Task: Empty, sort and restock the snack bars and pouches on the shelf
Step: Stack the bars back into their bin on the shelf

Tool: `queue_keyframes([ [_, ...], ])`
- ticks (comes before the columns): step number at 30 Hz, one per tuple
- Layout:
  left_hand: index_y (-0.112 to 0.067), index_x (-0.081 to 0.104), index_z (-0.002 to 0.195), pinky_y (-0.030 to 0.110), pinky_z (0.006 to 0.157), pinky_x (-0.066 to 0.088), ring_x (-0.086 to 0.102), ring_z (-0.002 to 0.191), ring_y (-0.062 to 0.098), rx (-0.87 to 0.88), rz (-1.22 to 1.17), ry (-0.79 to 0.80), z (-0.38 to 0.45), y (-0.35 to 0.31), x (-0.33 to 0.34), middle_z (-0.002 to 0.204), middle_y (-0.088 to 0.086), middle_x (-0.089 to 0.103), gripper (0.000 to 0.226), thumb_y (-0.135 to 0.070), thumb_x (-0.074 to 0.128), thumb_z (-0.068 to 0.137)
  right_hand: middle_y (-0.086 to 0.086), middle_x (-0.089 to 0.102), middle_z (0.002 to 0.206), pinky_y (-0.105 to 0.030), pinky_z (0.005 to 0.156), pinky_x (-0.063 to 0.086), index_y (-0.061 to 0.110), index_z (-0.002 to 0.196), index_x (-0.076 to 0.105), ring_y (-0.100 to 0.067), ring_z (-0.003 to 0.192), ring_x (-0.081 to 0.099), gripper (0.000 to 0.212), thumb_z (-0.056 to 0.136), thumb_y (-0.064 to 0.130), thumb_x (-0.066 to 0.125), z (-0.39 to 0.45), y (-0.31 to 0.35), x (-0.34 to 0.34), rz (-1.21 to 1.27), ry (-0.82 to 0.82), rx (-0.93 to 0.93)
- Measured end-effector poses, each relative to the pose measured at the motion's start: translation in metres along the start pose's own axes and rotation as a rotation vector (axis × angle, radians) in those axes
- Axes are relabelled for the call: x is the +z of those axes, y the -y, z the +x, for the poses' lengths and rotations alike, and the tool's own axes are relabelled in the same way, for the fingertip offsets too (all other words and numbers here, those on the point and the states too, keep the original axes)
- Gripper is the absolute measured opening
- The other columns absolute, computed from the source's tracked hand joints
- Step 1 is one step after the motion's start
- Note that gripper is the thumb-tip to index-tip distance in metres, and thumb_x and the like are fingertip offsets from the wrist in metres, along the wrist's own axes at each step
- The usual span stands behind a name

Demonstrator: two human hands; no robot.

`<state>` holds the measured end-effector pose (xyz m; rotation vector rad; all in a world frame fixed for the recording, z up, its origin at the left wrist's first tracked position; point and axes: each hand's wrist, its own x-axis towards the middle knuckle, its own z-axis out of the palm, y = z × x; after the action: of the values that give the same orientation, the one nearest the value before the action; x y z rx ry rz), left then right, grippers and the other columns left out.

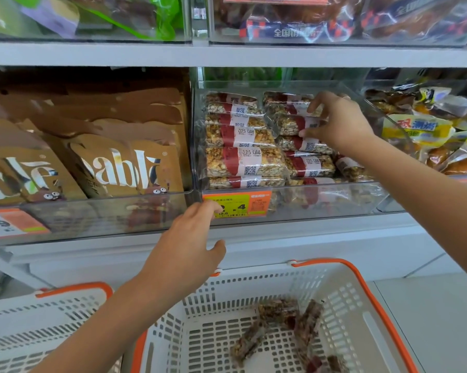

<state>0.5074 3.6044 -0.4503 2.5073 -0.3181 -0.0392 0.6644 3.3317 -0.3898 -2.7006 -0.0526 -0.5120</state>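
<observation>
Clear-wrapped nut snack bars (243,160) with red and white labels lie stacked in a transparent shelf bin (321,200). My right hand (337,122) reaches into that bin and pinches one bar (294,123) in the right-hand stack between thumb and fingers. My left hand (189,243) hovers with relaxed fingers just below the bin's front, near the orange price tag (237,205), and holds nothing. Several darker bars (289,327) lie in the white basket (254,281) with orange rim below. Brown pouches (114,168) fill the bin to the left.
A second white basket (38,313) stands at the lower left. Yellow and orange packets (426,130) crowd the bin on the right. Another shelf of bagged goods (294,20) runs above. The white shelf ledge (334,238) sits between bins and baskets.
</observation>
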Motion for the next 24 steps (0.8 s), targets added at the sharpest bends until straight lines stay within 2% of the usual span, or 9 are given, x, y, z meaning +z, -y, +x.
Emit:
queue_keyframes([
  [3,-0.032,0.037,0.127,0.033,0.096,0.044,0.044,0.121,0.009,-0.005,0.000,0.003,-0.002,0.004,0.002,0.132,-0.015,0.041,0.041,-0.029,0.058,0.092,-0.007,0.054,0.102,-0.036,0.072,0.044,0.019,0.104,0.053,-0.022,0.087,0.052,0.044,0.072,0.033,0.080,-0.024,-0.002,-0.014,0.037,-0.055,-0.028],
  [7,-0.031,0.038,0.127,0.036,0.095,0.044,0.045,0.122,0.012,-0.029,0.011,0.041,-0.009,0.014,0.009,0.135,-0.011,0.040,0.042,-0.029,0.059,0.091,-0.005,0.055,0.083,-0.033,0.065,0.044,0.019,0.095,0.054,-0.020,0.074,0.051,0.032,0.076,0.028,0.077,-0.080,-0.002,-0.025,0.120,-0.167,-0.046],
  [11,-0.027,0.040,0.127,0.040,0.090,0.046,0.051,0.115,0.019,-0.133,0.040,0.099,-0.023,0.034,0.036,0.131,-0.004,0.043,0.042,-0.024,0.060,0.090,0.000,0.050,0.071,-0.028,0.056,0.036,0.021,0.087,0.052,-0.013,0.064,0.044,0.026,0.079,0.022,0.076,-0.166,-0.009,-0.001,0.236,-0.206,0.018],
  [14,-0.026,0.039,0.127,0.036,0.080,0.049,0.056,0.102,0.017,-0.171,0.099,0.228,-0.041,0.051,0.078,0.127,-0.004,0.044,0.042,-0.022,0.059,0.090,0.003,0.048,0.070,-0.035,0.054,0.037,0.023,0.086,0.051,-0.015,0.065,0.045,0.022,0.081,0.022,0.073,-0.238,-0.037,0.048,0.204,-0.033,0.182],
  [17,-0.024,0.036,0.135,0.037,0.088,0.049,0.054,0.109,0.019,-0.252,0.175,0.424,-0.057,0.070,0.130,0.137,-0.002,0.042,0.050,-0.023,0.058,0.091,0.009,0.050,0.079,-0.033,0.058,0.039,0.027,0.095,0.050,-0.015,0.074,0.050,0.024,0.083,0.028,0.071,-0.293,-0.070,0.093,0.094,0.314,0.316],
  [20,-0.019,0.036,0.138,0.039,0.092,0.049,0.053,0.115,0.022,-0.345,0.187,0.535,-0.067,0.084,0.181,0.140,0.004,0.043,0.050,-0.024,0.057,0.092,0.009,0.051,0.088,-0.026,0.061,0.039,0.023,0.113,0.048,-0.016,0.081,0.053,0.039,0.083,0.029,0.071,-0.336,-0.095,0.131,0.096,0.625,0.513],
  [22,-0.017,0.037,0.138,0.035,0.091,0.049,0.053,0.115,0.022,-0.347,0.181,0.589,-0.070,0.089,0.216,0.140,0.005,0.043,0.049,-0.023,0.055,0.093,0.006,0.048,0.082,-0.029,0.062,0.045,0.015,0.118,0.045,-0.018,0.079,0.051,0.048,0.081,0.027,0.074,-0.357,-0.109,0.158,0.141,0.697,0.698],
  [24,-0.019,0.045,0.128,0.035,0.087,0.049,0.054,0.109,0.021,-0.317,0.176,0.616,-0.073,0.092,0.248,0.131,0.004,0.050,0.039,-0.025,0.057,0.092,0.001,0.052,0.084,-0.032,0.060,0.047,0.010,0.121,0.042,-0.021,0.077,0.055,0.056,0.080,0.026,0.076,-0.366,-0.118,0.182,0.203,0.730,0.849],
])
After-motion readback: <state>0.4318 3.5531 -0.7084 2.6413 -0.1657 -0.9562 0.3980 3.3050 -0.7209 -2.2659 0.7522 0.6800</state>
